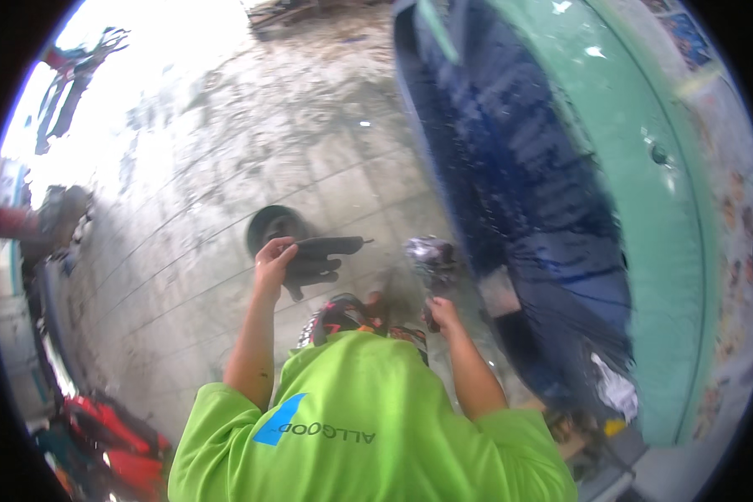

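Green shirt [376, 393] has dark lettering [326, 432] and blue patch [281, 420]. Dark round tub [259, 230] on floor [176, 259]; contents unclear. Glove [322, 248]: dark grey, fingers pointing right, pinched in left hand [274, 261], near tub in view. Right hand [445, 315] gripping dark handle [430, 316]; silvery bundle [431, 250] just ahead, blurred, can't tell if joined.

Layout about glove [330, 248].
Left hand [274, 261] at its left end; container [265, 222] on floor [184, 259], forward-left; right hand [445, 313] with tool [431, 253] to its right; panel [644, 226] farther right.
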`<act>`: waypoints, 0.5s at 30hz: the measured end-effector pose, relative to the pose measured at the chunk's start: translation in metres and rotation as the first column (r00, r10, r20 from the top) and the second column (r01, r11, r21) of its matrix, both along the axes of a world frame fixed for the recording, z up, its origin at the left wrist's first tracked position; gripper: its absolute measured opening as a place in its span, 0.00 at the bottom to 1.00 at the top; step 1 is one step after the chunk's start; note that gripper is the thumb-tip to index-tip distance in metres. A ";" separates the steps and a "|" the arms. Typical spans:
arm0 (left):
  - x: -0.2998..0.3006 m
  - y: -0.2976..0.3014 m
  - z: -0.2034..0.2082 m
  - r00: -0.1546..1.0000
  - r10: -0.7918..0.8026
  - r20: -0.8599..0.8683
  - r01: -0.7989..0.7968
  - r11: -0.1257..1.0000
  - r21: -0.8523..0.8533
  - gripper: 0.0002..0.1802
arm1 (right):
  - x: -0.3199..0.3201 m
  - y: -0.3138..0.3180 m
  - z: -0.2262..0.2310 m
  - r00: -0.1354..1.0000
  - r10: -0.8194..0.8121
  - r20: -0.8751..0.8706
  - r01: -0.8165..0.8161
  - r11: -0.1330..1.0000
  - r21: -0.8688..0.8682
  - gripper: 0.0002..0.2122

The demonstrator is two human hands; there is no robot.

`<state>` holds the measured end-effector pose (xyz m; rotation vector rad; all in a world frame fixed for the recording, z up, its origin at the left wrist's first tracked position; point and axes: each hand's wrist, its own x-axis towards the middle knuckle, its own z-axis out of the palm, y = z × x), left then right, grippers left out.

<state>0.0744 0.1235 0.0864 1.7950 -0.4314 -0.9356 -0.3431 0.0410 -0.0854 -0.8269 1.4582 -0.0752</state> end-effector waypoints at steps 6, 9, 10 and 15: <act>0.032 0.022 0.086 0.952 0.074 0.296 -0.076 0.997 -0.003 0.15 | 0.147 0.032 -0.018 0.932 0.344 0.114 -0.312 0.922 -0.228 0.14; 0.041 0.014 0.120 0.928 0.033 0.371 -0.025 0.999 -0.028 0.13 | 0.241 0.025 0.027 0.885 0.254 0.391 -0.276 0.961 0.001 0.20; 0.043 0.008 0.128 0.937 0.016 0.350 0.004 0.998 -0.055 0.12 | 0.265 0.024 0.043 0.857 0.224 0.464 -0.258 0.966 0.011 0.26; 0.064 -0.008 0.163 0.950 -0.098 0.297 0.181 0.947 -0.266 0.10 | 0.334 0.007 0.106 0.801 0.245 0.546 -0.260 0.964 -0.052 0.54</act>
